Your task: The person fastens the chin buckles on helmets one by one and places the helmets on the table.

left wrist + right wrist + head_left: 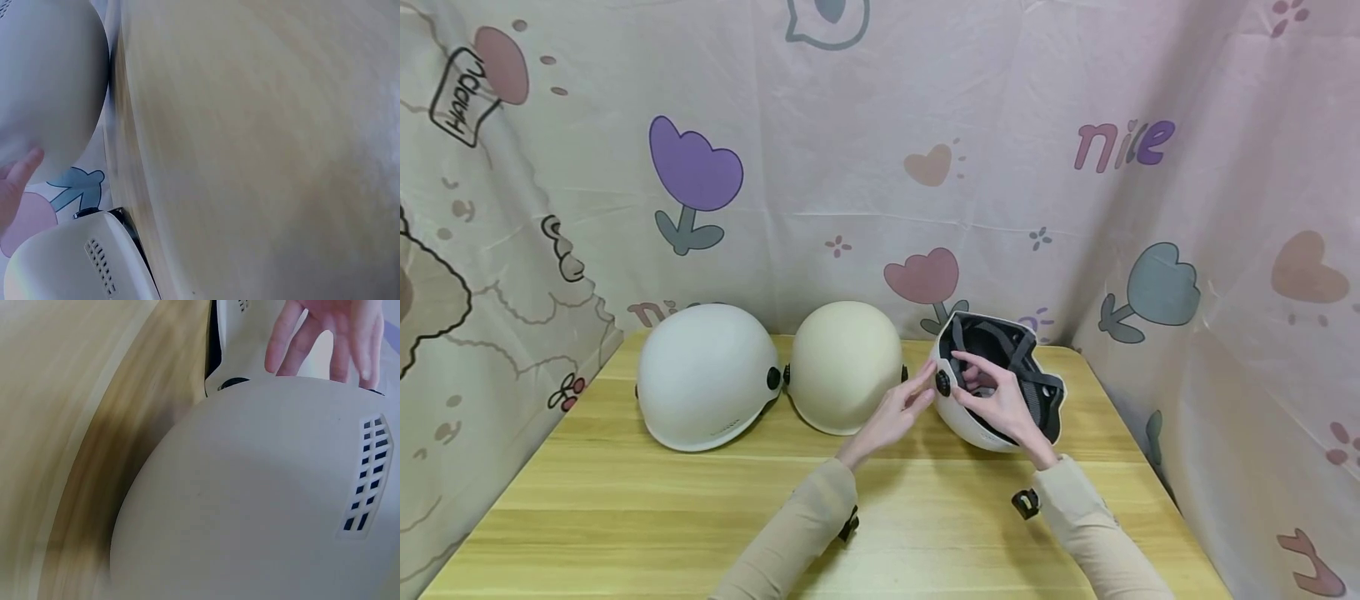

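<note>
At the right lies a white helmet, tipped so that its dark lining and grey straps face up and towards me. My left hand touches its left side beside the round black knob, fingers extended. In the left wrist view a fingertip of the left hand meets the smooth shell. My right hand reaches over the opening, its curved thumb and fingers gripping the left rim near the knob. The right wrist view shows the shell and the left hand's spread fingers; the right hand is out of sight there.
A cream helmet stands dome up just left of the tipped one. Beside it, further left, is a larger white helmet. All rest on a wooden table, with a patterned cloth hanging behind and at both sides.
</note>
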Demonstrator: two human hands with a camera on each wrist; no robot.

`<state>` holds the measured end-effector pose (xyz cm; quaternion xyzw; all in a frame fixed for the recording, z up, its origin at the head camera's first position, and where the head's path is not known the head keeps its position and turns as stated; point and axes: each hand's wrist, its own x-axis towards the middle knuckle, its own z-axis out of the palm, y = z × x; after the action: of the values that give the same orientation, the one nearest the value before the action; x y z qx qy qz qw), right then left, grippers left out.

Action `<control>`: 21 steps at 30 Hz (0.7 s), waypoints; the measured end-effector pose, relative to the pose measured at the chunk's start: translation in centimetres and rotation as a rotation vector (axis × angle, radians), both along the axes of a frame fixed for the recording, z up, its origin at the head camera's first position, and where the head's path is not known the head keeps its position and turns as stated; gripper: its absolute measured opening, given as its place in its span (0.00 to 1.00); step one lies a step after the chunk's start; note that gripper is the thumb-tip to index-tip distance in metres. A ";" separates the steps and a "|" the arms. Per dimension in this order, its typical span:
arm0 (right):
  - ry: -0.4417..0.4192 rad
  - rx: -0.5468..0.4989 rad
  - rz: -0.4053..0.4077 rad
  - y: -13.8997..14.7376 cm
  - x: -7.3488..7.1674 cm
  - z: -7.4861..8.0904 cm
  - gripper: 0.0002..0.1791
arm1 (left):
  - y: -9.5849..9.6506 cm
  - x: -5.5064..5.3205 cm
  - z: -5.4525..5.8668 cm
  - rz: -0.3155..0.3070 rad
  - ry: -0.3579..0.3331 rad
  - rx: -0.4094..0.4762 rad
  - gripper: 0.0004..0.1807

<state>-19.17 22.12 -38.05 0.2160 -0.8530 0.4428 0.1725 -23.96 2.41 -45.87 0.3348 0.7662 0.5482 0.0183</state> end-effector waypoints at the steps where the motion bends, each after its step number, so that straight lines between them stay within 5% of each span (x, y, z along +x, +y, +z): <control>1: -0.001 -0.008 -0.001 0.0 0.0 0.0 0.27 | 0.0 0.0 0.0 0.006 -0.001 0.002 0.30; 11: 0.052 -0.107 -0.013 -0.7 0.1 0.1 0.25 | -0.1 0.0 0.3 0.045 -0.035 0.041 0.33; 21: 0.063 -0.301 -0.009 -1.0 -0.8 -0.6 0.24 | 0.2 0.4 2.2 0.199 0.016 -0.001 0.35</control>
<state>-19.94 21.13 -38.69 0.1979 -0.7721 0.5577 0.2316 -23.61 2.62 -43.66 0.2614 0.7962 0.5441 -0.0422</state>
